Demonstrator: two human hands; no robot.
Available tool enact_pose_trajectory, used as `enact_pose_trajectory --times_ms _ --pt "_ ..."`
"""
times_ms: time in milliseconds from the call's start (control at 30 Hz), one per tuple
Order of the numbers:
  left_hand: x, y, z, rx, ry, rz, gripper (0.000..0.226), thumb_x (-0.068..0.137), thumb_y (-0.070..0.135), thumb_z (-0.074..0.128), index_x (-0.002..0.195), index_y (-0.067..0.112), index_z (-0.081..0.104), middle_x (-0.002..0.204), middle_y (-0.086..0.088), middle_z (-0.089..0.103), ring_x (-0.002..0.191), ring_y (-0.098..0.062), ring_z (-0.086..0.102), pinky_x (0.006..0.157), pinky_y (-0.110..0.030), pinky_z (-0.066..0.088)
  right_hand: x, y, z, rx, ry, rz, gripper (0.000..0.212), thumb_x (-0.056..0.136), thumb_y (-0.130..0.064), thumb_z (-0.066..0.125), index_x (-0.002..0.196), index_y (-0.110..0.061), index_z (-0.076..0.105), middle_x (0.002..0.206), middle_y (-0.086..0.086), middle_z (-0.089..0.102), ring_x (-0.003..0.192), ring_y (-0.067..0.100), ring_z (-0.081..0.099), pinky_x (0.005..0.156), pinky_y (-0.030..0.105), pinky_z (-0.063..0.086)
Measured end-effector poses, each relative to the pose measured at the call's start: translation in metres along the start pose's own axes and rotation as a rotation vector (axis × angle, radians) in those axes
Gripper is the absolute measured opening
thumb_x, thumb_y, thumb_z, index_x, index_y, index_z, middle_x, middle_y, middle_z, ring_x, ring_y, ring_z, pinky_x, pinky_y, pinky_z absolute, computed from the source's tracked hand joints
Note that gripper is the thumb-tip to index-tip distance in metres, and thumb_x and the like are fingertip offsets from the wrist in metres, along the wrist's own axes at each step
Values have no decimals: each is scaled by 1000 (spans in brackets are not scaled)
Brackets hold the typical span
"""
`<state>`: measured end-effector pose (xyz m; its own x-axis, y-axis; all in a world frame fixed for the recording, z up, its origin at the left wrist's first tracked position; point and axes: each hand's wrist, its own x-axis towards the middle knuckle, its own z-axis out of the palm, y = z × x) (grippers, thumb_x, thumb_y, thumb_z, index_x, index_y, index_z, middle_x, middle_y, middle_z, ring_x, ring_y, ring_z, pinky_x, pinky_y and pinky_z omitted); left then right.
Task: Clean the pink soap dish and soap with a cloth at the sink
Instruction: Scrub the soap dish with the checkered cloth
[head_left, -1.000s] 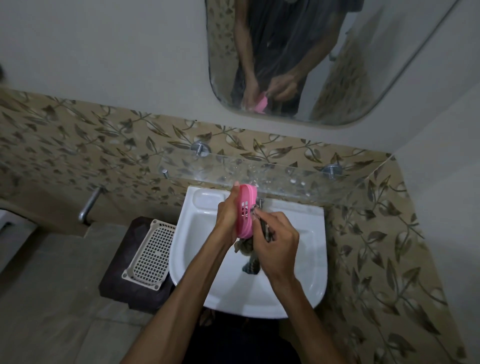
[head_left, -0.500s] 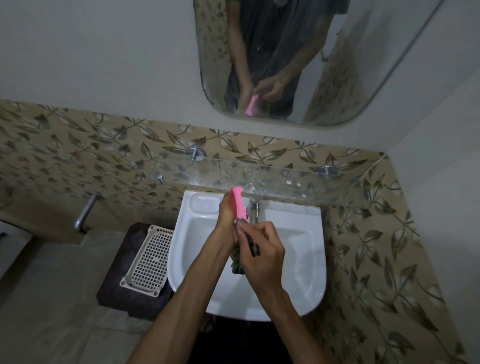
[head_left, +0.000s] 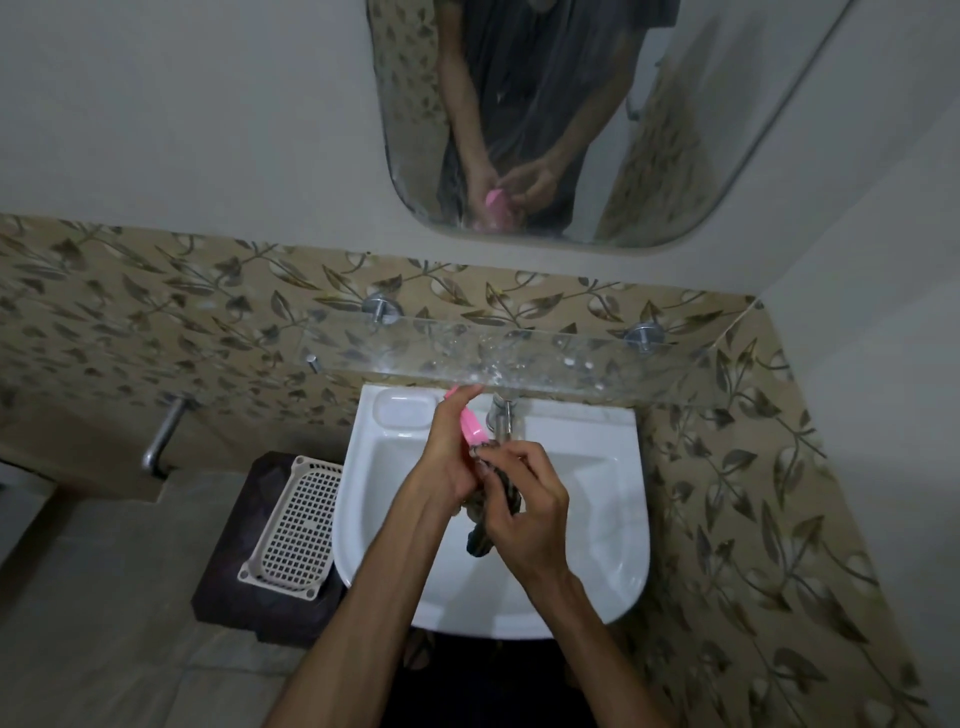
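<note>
My left hand (head_left: 447, 457) grips the pink soap dish (head_left: 472, 428) above the white sink (head_left: 587, 519), with the dish turned edge-on toward me so only a thin pink strip shows. My right hand (head_left: 524, 514) pinches a dark patterned cloth (head_left: 485, 519) against the dish's lower end; the rest of the cloth hangs down between my hands. No soap is visible. The mirror (head_left: 571, 104) reflects both hands and the pink dish.
A metal tap (head_left: 501, 415) stands just behind my hands under a glass shelf (head_left: 519, 358). A white plastic mesh tray (head_left: 296, 525) lies on a dark stand (head_left: 228, 587) left of the sink. A metal pipe (head_left: 166, 431) juts from the tiled wall at left.
The dish has turned from showing its slotted face to edge-on and come lower. My right hand has slid the cloth to the dish's lower end.
</note>
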<state>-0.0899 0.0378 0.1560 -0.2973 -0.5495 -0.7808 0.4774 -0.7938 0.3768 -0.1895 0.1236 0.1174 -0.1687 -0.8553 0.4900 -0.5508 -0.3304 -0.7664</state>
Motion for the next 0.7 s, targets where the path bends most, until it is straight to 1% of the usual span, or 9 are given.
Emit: enact_pose_trajectory --times_ms 133,200,267,300,367,400,467,567,700 --pt "5 -7 -5 36 12 26 67 79 64 72 111 7 59 64 -7 62 61 -24 66 65 -31 50 6 -2 -3 114 -49 57 29 89 9 73 111 -9 78 100 4 68 91 6 68 75 20 54" --pt "9 -16 -10 119 121 197 68 86 62 68 130 12 56 92 -9 68 85 -22 67 70 -34 48 15 -7 -7 199 -107 131 25 92 1 72 112 -13 78 102 -3 71 92 13 70 76 26 56" --pt "12 -19 -18 196 227 499 48 96 43 63 137 19 55 119 -3 66 98 -15 65 73 -30 50 23 -11 -14 280 -182 232 22 93 -6 71 111 -17 78 104 -8 73 97 16 71 80 29 59" --pt "13 -19 -21 273 243 641 34 98 33 61 129 18 64 117 4 69 97 -11 65 72 -25 51 28 -12 -17 328 -212 291 21 93 -7 71 109 -19 78 105 -8 75 100 16 71 81 30 60" --pt "13 -18 -27 418 253 814 21 99 25 57 93 15 75 88 5 74 78 -9 66 65 -17 51 34 -14 -23 410 -241 363 24 93 -3 72 107 -22 78 105 -7 77 101 16 73 84 31 61" --pt "13 -19 -28 453 282 847 30 101 23 56 75 15 70 73 1 69 66 -10 61 60 -19 49 36 -16 -24 437 -241 374 28 93 -1 72 107 -25 78 105 -8 78 101 15 74 84 31 61" --pt "14 -18 -24 452 391 867 45 102 20 54 58 18 52 55 2 55 51 -9 48 51 -24 42 39 -20 -24 469 -231 374 34 93 -2 72 106 -33 76 105 -11 78 101 14 74 85 30 61" --pt "17 -16 -14 458 572 782 47 99 18 48 53 16 36 51 -1 47 49 -14 38 54 -34 33 40 -26 -21 459 -202 369 32 92 -11 73 105 -40 76 106 -13 77 105 14 72 89 29 60" --pt "16 -16 -11 417 701 686 45 97 26 45 57 8 43 61 -13 56 57 -27 46 60 -42 36 35 -25 -17 404 -193 369 24 90 -23 71 109 -38 76 109 -15 74 108 14 70 93 36 60"
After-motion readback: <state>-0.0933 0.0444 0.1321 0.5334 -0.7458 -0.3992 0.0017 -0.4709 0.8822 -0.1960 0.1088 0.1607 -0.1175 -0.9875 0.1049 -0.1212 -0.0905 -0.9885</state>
